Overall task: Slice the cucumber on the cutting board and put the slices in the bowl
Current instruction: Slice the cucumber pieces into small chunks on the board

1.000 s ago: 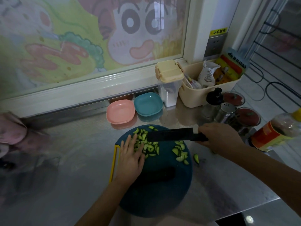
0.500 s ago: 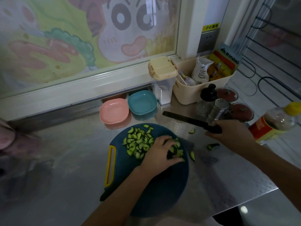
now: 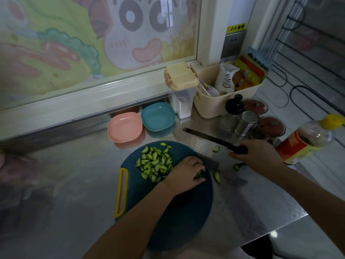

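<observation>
A round dark-blue cutting board point(image 3: 186, 212) with a yellow handle lies on the steel counter. A pile of green cucumber slices point(image 3: 154, 162) sits on its upper left part. My left hand point(image 3: 186, 171) is curled over a second clump of slices at the board's right edge. My right hand point(image 3: 255, 156) grips the black handle of a knife point(image 3: 207, 137), its blade pointing left over the counter, off the board. Stray cucumber pieces point(image 3: 216, 177) lie on the counter beside the board. A pink bowl point(image 3: 124, 127) and a teal bowl point(image 3: 158, 116) stand behind the board.
At the back right stand a lidded container point(image 3: 180, 90), a beige caddy point(image 3: 229, 94) of packets, shakers point(image 3: 244, 126), red-lidded jars point(image 3: 271, 126) and a yellow-capped bottle point(image 3: 308, 139). The counter edge runs at the lower right. A painted window is behind.
My left hand moved from the left pile across to the slices at the board's right edge. My right hand carried the knife off the board to the right.
</observation>
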